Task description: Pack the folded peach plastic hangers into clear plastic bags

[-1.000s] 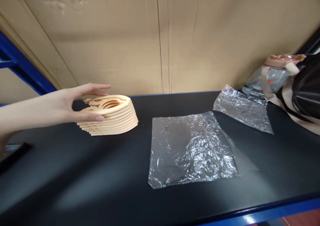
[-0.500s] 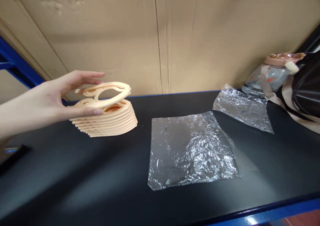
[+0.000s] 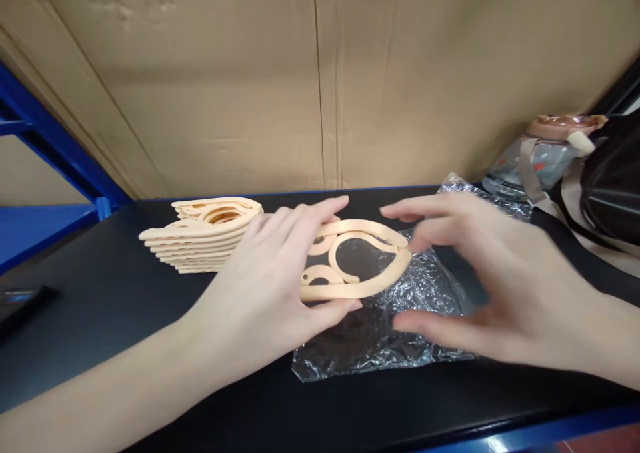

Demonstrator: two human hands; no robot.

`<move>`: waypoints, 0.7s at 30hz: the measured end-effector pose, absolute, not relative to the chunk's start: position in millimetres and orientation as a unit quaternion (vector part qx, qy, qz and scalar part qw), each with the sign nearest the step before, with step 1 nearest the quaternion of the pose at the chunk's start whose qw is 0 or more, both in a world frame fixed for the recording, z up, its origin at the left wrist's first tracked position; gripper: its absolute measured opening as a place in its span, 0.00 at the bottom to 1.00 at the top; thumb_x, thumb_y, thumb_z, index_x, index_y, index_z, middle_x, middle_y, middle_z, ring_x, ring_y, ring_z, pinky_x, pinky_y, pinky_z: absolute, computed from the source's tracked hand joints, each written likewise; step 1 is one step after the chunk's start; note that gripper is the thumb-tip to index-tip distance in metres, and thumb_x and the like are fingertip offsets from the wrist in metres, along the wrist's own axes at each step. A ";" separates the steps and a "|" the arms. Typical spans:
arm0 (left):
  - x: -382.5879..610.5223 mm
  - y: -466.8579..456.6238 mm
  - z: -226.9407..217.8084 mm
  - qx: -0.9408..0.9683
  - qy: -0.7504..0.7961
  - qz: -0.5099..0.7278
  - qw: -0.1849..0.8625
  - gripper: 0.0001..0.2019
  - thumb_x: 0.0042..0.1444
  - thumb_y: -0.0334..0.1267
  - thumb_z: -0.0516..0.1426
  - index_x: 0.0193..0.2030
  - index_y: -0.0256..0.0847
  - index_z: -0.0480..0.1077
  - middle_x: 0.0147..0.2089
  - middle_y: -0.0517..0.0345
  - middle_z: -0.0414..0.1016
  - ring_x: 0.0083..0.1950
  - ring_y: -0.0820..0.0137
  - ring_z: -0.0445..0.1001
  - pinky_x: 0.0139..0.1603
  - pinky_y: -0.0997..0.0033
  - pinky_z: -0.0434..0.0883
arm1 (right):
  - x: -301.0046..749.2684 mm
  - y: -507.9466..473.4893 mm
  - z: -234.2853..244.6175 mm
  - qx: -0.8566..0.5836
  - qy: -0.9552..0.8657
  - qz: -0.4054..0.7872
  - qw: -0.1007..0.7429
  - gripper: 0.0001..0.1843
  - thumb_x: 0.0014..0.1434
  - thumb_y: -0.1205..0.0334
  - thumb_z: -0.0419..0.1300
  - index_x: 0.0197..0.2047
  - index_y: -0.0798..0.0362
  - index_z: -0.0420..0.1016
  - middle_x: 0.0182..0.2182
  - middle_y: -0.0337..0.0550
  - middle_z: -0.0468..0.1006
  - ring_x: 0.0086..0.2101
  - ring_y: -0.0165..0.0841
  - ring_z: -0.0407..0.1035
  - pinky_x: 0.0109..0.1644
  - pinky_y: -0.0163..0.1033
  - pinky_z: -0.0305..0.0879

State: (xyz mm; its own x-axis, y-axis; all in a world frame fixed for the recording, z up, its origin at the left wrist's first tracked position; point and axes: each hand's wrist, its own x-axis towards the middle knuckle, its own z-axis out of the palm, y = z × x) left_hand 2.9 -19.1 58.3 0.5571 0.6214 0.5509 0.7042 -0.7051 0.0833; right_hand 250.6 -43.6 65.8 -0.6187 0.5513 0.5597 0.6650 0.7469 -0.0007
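Observation:
In the head view, my left hand [image 3: 265,276] grips a peach plastic folding clothes hanger [image 3: 376,285], folded into a loop, above a clear plastic bag [image 3: 345,356]. Its thumb is along the near edge and its fingers over the far edge; the palm covers the hanger's left end. My right hand [image 3: 493,286], slightly blurred, comes in from the right with thumb and fingers spread. Its fingertips are close to the hanger's right tip, and I cannot tell whether they touch it. To the left lies a stack of matching hangers [image 3: 200,239], partly hidden by my left hand.
A second clear bag [image 3: 456,183] lies at the back right, mostly behind my right hand. Beyond it a strapped water bottle [image 3: 545,156] leans by a black bag [image 3: 615,179]. Cardboard [image 3: 225,106] backs the black shelf [image 3: 100,306]; a blue frame [image 3: 60,146] rises at left.
My left hand has carried one hanger from the top of the stack rightwards, over the plastic bag. My right hand has entered from the right.

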 end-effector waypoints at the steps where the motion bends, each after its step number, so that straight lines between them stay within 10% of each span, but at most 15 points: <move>1: 5.2 -18.2 54.4 -0.883 -0.371 -0.276 0.079 0.39 0.51 0.50 0.64 0.66 0.43 0.53 0.56 0.50 0.72 0.53 0.55 0.72 0.52 0.53 0.69 | 245.6 -39.2 67.1 -0.332 -0.900 -0.105 0.261 0.22 0.58 0.43 0.60 0.46 0.50 0.66 0.55 0.54 0.72 0.53 0.47 0.68 0.50 0.51 0.68; 21: -5.3 -12.6 46.9 -0.907 -0.324 -0.229 0.139 0.24 0.64 0.39 0.55 0.64 0.36 0.57 0.65 0.47 0.64 0.66 0.58 0.61 0.64 0.55 0.62 | 285.3 4.3 52.4 -0.436 -0.866 0.042 0.241 0.28 0.54 0.42 0.63 0.50 0.49 0.60 0.53 0.49 0.72 0.48 0.44 0.70 0.48 0.48 0.68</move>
